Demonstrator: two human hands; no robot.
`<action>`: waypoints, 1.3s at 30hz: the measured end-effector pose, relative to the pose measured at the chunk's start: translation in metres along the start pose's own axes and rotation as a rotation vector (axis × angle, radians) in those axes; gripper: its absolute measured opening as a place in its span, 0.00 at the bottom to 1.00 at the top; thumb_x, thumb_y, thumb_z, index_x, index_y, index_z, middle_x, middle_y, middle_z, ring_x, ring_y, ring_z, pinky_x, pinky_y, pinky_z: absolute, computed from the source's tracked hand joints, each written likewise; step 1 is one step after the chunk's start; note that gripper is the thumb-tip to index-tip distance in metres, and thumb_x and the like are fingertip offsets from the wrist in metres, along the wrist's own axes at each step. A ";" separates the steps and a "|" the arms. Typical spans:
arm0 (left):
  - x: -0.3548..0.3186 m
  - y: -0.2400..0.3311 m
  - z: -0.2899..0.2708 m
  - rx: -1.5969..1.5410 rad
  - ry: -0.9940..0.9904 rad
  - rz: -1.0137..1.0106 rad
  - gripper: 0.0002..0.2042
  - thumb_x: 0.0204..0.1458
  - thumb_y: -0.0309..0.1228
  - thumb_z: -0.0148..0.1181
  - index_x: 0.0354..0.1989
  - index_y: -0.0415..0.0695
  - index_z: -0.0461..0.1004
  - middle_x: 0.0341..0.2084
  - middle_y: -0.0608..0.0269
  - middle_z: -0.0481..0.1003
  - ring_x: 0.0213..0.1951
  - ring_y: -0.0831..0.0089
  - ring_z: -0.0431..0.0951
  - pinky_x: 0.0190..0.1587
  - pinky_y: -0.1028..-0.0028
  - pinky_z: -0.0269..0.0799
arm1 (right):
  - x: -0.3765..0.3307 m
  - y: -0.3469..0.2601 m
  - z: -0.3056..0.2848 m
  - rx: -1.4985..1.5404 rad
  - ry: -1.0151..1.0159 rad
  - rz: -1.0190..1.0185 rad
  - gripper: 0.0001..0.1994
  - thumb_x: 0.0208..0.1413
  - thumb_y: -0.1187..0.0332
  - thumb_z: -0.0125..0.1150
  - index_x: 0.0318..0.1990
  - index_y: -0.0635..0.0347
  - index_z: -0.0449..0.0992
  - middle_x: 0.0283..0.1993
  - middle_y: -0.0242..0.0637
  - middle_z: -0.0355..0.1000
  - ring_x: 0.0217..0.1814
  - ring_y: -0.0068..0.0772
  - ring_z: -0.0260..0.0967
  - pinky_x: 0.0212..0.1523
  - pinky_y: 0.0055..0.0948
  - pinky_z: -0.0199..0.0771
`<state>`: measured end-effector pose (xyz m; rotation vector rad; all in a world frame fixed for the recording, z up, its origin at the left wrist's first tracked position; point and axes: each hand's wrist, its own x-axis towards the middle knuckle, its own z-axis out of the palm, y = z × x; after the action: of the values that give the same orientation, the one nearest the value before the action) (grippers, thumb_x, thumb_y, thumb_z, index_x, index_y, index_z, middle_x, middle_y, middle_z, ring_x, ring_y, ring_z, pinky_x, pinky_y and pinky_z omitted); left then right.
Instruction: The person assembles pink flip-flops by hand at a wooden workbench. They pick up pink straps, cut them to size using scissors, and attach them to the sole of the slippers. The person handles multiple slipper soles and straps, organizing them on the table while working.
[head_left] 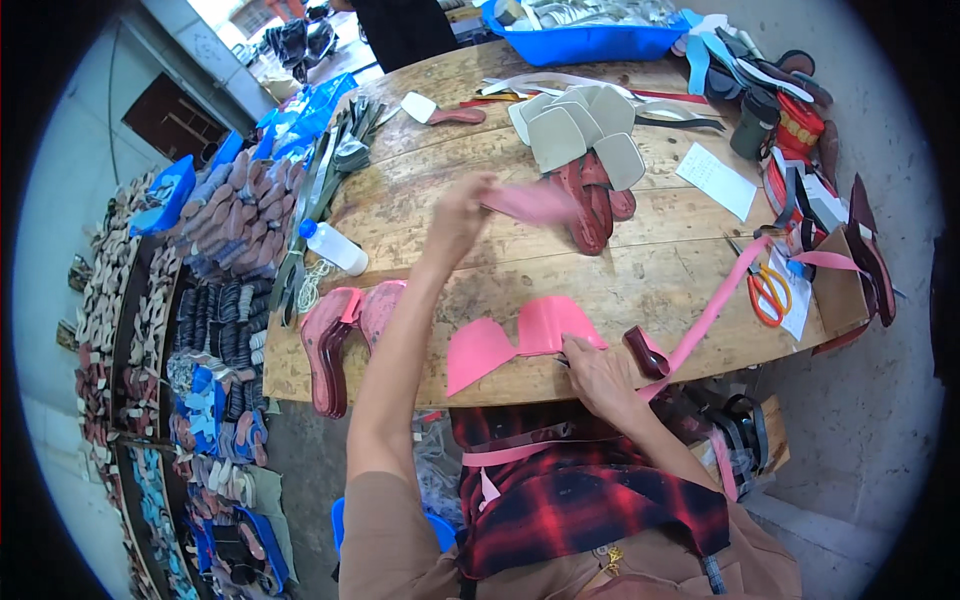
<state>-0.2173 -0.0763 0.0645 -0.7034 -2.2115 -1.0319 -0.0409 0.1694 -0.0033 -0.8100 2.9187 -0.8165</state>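
Observation:
Raised over the middle of the table, my left hand (pixel 460 215) is closed on one end of a pink insole (pixel 535 203), blurred by motion. My right hand (pixel 596 376) lies at the table's near edge, fingers curled against a pink sheet piece (pixel 558 323); a small dark tip shows at the fingers, too little to name. Left of it lies another pink piece (pixel 478 350). Near my left forearm, dark red insoles (pixel 328 350) overhang the edge, with pink on top. Beyond the raised insole, dark red insoles (pixel 585 215) are piled beneath cream rounded pieces (pixel 590 120).
A white bottle (pixel 335 248) with a blue cap lies at left. On the right are orange-handled scissors (pixel 768 295), a long pink strip (pixel 715 310) and a paper sheet (pixel 716 181). A blue tray (pixel 590 42) stands at the back. Racks of insoles (pixel 140 330) line the left.

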 end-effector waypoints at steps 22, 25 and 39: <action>-0.143 0.183 0.090 -1.574 0.060 -1.349 0.13 0.58 0.41 0.59 0.41 0.45 0.71 0.22 0.67 0.73 0.22 0.80 0.73 0.24 0.78 0.72 | 0.001 0.017 -0.048 1.985 0.372 0.479 0.05 0.57 0.71 0.63 0.38 0.57 0.74 0.23 0.30 0.69 0.12 0.13 0.56 0.10 0.15 0.51; -0.136 0.193 0.096 -1.444 0.129 -1.384 0.13 0.59 0.43 0.58 0.37 0.46 0.71 0.18 0.71 0.71 0.18 0.82 0.71 0.19 0.80 0.67 | 0.002 0.026 -0.038 2.063 0.350 0.466 0.04 0.56 0.71 0.63 0.37 0.57 0.75 0.24 0.29 0.68 0.13 0.13 0.54 0.11 0.14 0.51; -0.142 0.186 0.098 -1.376 0.121 -1.311 0.15 0.56 0.35 0.61 0.47 0.41 0.68 0.25 0.68 0.73 0.21 0.80 0.74 0.26 0.76 0.78 | 0.000 0.023 -0.038 2.050 0.348 0.547 0.03 0.55 0.71 0.65 0.34 0.57 0.76 0.21 0.26 0.66 0.12 0.13 0.53 0.12 0.14 0.50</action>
<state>-0.0237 0.0767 0.0054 0.5559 -1.3556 -3.1347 -0.0569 0.2043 0.0182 0.3589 0.8143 -2.7114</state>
